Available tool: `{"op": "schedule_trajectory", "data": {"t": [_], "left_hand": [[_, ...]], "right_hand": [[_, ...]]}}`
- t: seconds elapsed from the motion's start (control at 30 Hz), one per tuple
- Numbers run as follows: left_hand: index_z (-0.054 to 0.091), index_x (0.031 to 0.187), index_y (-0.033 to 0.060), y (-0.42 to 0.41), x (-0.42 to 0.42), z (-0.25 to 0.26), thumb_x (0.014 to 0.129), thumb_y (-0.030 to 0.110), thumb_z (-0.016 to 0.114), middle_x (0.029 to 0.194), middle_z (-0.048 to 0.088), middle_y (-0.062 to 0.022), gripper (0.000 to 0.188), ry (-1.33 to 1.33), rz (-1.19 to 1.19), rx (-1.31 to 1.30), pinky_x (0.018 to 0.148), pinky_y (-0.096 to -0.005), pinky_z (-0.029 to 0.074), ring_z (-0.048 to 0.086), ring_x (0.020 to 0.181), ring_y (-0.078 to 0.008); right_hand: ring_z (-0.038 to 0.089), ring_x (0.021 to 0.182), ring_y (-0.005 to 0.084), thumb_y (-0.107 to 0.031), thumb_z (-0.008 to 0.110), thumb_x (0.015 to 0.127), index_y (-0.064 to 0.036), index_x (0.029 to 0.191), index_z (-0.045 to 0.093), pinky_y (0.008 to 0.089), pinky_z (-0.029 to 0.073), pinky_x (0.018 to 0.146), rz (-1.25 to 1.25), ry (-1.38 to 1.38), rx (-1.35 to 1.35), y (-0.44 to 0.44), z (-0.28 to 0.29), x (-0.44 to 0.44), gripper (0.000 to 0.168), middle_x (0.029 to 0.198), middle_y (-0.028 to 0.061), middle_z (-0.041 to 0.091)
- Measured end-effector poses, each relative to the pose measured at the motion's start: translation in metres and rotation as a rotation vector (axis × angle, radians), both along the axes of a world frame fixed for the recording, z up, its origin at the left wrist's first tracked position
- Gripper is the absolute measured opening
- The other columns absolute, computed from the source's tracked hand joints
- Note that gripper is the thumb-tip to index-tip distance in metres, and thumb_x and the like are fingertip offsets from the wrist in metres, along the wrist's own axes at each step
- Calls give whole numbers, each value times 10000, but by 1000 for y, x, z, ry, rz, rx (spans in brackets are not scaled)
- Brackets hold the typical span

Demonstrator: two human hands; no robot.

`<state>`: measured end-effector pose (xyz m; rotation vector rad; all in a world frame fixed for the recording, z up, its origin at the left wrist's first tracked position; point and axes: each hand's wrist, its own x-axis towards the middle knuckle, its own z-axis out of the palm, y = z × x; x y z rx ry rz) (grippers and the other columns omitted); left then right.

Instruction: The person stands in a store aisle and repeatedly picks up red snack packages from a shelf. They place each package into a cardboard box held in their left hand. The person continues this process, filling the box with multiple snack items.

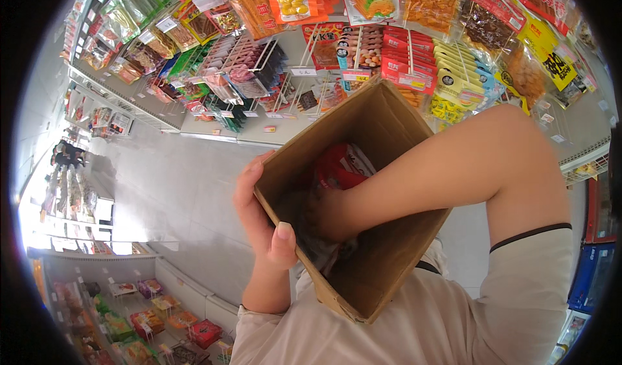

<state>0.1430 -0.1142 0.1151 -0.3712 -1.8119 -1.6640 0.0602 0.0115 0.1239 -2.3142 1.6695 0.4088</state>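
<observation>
My left hand (267, 224) grips the left rim of an open cardboard box (388, 272), thumb inside the edge and fingers on the outer wall. The box is tilted in front of my chest, its mouth facing up towards me. Deep inside it is my right hand (333, 214), reaching in from the right. A red plastic snack packet (340, 166) with a white panel lies in the box just beyond that hand. Darker packaging (320, 255) shows below the wrist. My right fingertips are in shadow, so whether they hold a packet cannot be made out.
A shelf rack ahead carries many hanging snack packets (248, 68) on metal hooks with price tags (303, 71). Grey floor (189, 180) stretches left. Another display of packets (146, 321) stands lower left. Blue and red cabinets (590, 277) line the right edge.
</observation>
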Motion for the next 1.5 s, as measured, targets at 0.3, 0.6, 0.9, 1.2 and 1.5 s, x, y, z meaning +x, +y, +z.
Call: {"op": "schedule_trajectory", "data": {"t": [0.3,0.6,0.9,1.2,1.5], "left_hand": [[315,1570,12,4,2,7,991,547,614,1536,408,-315,843,1,-4,85,1169,-552,411,486,1391,-412],[341,1576,7,-31,-2,-9,962,571,671,1512,467,-225,896,-53,132,282,1175,-501,414,508,1388,-350],[423,1535,33,-75,-2,-17,950,499,649,1444,543,-166,781,-114,127,446,1137,-489,470,555,1341,-333],[514,1434,-50,-58,-28,-6,1007,440,505,1485,499,-201,650,-108,212,-81,1224,-434,298,451,1421,-322],[516,1420,-33,-47,0,18,1004,472,515,1479,490,-206,654,-125,261,-113,1219,-434,296,449,1410,-322]], "right_hand": [[639,1276,299,-377,670,940,-102,1201,753,484,494,1072,-15,-47,19,-44,-25,9,388,1248,82,736],[700,1153,323,-390,673,963,-134,1197,755,464,524,1025,-118,-158,69,-34,-4,-11,357,1144,106,761],[680,1066,161,-60,653,1009,-63,1303,688,312,546,932,-953,-455,-983,95,82,-159,297,1150,62,725],[548,1401,382,-306,784,915,35,1604,318,460,416,1170,-1570,-394,-1503,164,-21,-419,900,1534,273,535],[511,1415,451,-374,801,864,-20,1600,297,511,453,1152,-1848,-282,-1548,85,2,-409,960,1528,304,505]]}}
